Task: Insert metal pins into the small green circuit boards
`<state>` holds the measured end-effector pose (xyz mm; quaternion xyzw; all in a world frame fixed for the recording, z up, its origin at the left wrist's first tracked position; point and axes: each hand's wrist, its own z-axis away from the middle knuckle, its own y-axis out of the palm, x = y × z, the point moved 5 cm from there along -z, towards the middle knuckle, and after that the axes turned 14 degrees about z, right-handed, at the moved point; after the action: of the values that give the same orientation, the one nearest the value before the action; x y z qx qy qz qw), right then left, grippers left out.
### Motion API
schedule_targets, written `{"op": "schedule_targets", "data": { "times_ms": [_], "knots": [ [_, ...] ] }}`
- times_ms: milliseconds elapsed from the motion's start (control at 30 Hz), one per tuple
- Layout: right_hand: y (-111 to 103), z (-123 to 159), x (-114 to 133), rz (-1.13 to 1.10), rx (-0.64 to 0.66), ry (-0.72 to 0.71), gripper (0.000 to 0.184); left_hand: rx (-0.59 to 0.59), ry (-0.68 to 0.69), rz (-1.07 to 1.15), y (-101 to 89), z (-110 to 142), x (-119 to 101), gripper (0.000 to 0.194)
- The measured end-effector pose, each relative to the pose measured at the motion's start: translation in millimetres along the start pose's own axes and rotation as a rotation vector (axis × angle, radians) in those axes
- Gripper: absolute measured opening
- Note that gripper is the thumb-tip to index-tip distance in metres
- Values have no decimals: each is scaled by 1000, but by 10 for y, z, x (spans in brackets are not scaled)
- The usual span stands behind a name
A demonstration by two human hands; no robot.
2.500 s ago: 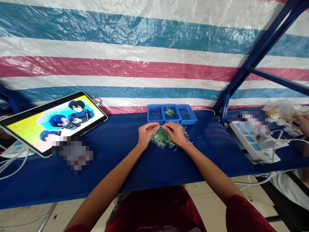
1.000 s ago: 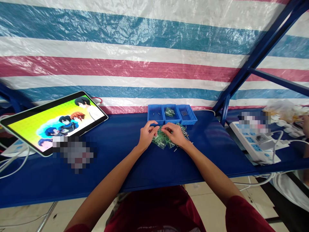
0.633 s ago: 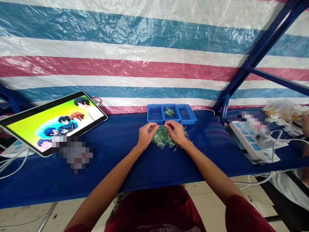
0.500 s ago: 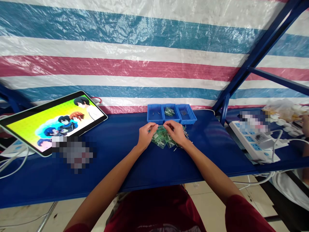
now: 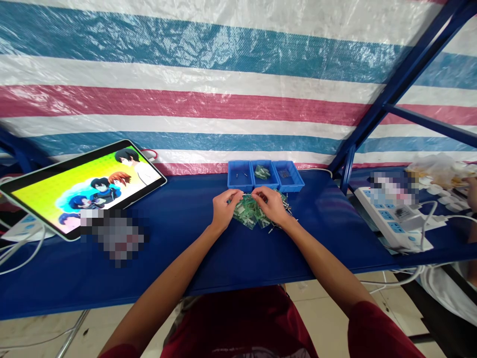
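Observation:
My left hand (image 5: 225, 208) and my right hand (image 5: 271, 204) face each other over the table, thumbs and forefingers pinched. A thin pale strip (image 5: 247, 194) spans the gap between the fingertips; whether it is the edge of a small bag or a separate part I cannot tell. Directly below lies a heap of small green-tinted plastic bags (image 5: 246, 217) with pale pieces in them. Short metal pins (image 5: 272, 230) are scattered at the heap's right side, partly hidden by my right hand and wrist.
Behind the heap stand three joined blue bins (image 5: 240, 187) with small parts in them. A tablet (image 5: 89, 189) leans at the left, a blurred-out object before it. Power strips (image 5: 383, 214) with cables lie right, beyond a blue metal frame (image 5: 348, 166). Another person's hand (image 5: 472, 191) shows far right.
My hands have drawn slightly apart, the left one shifting a little to the left, and more of the pale strip shows between the fingertips. The heap and bins look the same.

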<state>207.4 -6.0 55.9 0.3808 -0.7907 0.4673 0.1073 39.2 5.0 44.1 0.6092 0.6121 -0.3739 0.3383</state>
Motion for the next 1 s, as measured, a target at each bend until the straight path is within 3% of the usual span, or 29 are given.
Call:
{"op": "schedule_targets", "data": {
  "times_ms": [100, 300, 633, 833, 1000],
  "knots": [
    [0, 6, -14, -4, -19, 13, 26, 7, 27, 17, 14, 2, -17, 23],
    [15, 7, -7, -9, -9, 10, 29, -2, -44, 162, 41, 9, 37, 25],
    [-5, 8, -45, 39, -48, 53, 31, 63, 295, -211, 70, 34, -219, 22],
    [-3, 4, -58, 55, -48, 36, 34, 14, 395, -337, -30, -318, -208, 22],
    [-1, 4, -43, 61, -52, 4, 35, 47, 361, -445, -32, -655, -24, 19]
  ]
}}
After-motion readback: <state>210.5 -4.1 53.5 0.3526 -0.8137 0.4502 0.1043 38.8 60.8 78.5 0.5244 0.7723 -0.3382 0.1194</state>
